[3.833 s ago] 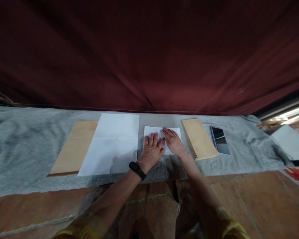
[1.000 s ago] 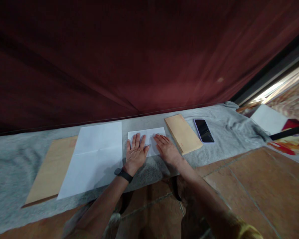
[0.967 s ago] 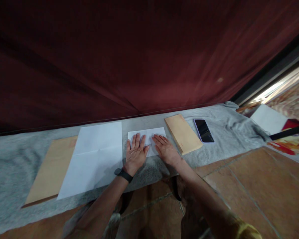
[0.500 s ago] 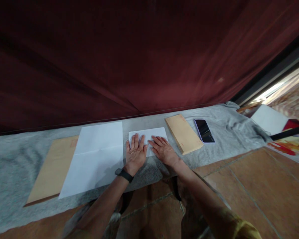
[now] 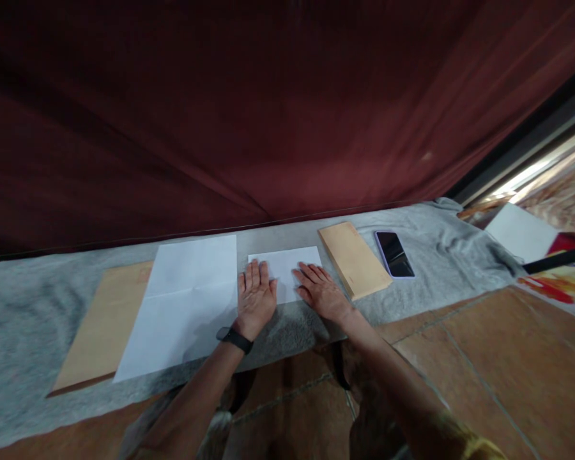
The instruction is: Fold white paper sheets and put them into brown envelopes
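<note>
A folded white sheet of paper point(image 5: 286, 271) lies flat in front of me. On its left edge rests my left hand point(image 5: 257, 295), palm down with fingers stretched out. My right hand point(image 5: 320, 289) lies flat over its right side, fingers spread. Neither hand grips anything. Left of the folded sheet is a larger white paper point(image 5: 191, 287) with crease lines, partly covering a brown envelope point(image 5: 103, 319). Just right of my right hand sits a stack of brown envelopes point(image 5: 354, 259).
A phone point(image 5: 394, 254) in a purple case lies right of the envelope stack. Grey cloth point(image 5: 441, 249) covers the narrow surface, and a dark red curtain point(image 5: 287, 128) hangs behind it. Brown floor tiles point(image 5: 498, 338) show at the lower right, near a colourful printed item point(image 5: 563, 287).
My hands have slid apart across the folded paper, the left one to the left and the right one slightly to the right. More of the paper's middle shows between them.
</note>
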`<act>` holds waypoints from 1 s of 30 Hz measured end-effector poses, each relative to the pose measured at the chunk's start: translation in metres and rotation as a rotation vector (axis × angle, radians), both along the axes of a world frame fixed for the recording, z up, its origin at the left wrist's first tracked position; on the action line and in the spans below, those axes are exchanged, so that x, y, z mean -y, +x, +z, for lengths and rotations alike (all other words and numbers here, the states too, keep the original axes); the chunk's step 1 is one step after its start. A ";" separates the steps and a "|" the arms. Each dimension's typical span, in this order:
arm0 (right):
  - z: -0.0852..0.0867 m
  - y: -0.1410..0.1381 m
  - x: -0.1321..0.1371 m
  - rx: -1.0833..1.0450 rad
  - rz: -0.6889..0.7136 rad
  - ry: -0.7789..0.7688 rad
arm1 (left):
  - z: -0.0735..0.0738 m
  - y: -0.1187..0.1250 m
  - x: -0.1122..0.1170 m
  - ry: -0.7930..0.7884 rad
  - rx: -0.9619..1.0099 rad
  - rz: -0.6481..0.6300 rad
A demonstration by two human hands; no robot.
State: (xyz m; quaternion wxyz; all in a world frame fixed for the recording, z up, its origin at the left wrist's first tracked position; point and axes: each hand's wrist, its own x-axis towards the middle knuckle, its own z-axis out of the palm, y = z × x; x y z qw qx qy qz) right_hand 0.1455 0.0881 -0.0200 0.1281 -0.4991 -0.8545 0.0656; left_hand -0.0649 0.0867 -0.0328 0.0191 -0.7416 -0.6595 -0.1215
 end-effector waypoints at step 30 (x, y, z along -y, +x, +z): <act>-0.003 0.004 0.002 -0.015 0.000 -0.013 | 0.022 0.023 -0.007 -0.127 -0.019 -0.280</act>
